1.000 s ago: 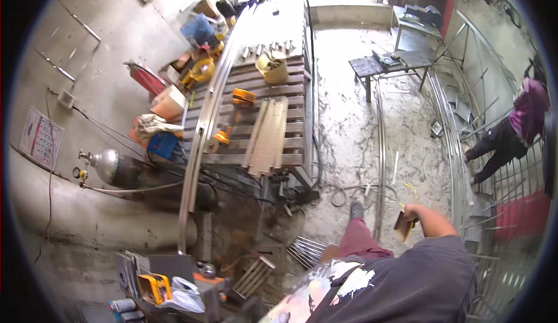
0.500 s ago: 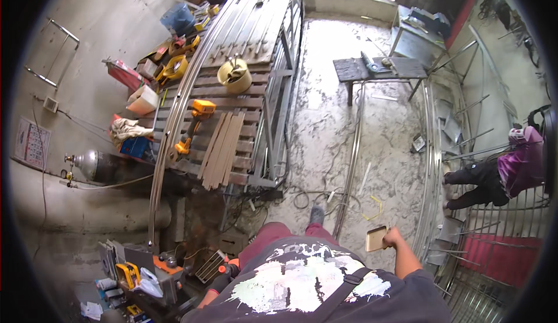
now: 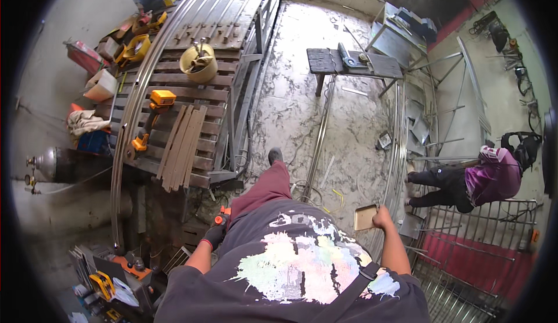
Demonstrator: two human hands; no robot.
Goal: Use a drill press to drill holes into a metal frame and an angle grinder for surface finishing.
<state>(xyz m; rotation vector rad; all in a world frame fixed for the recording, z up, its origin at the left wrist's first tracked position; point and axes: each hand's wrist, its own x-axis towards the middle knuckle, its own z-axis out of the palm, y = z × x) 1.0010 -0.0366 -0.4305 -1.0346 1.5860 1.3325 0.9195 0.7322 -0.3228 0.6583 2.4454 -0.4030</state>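
Observation:
My left hand (image 3: pixel 215 235), in a dark glove with a red cuff, is closed around an orange-and-black tool (image 3: pixel 221 215) beside my left hip. Its exact kind cannot be made out. My bare right hand (image 3: pixel 382 217) grips the edge of a shallow tan rectangular tray (image 3: pixel 364 218), held out to my right above the floor. One dark shoe (image 3: pixel 275 155) is stretched forward on the floor, below a maroon trouser leg.
Ahead on the left, a slatted workbench (image 3: pixel 218 112) carries a yellow cordless tool (image 3: pixel 150 119), brown strips (image 3: pixel 181 146) and a cream bucket (image 3: pixel 198 70). A low dark bench (image 3: pixel 322 61) stands ahead. Long metal bars (image 3: pixel 321 140) lie on the floor. Right, a person in purple (image 3: pixel 494 175) bends near a metal grille (image 3: pixel 465 241).
I have stepped forward, so the workbench sits farther left and lower in view. Both hands keep their holds. The person in purple has shifted posture slightly.

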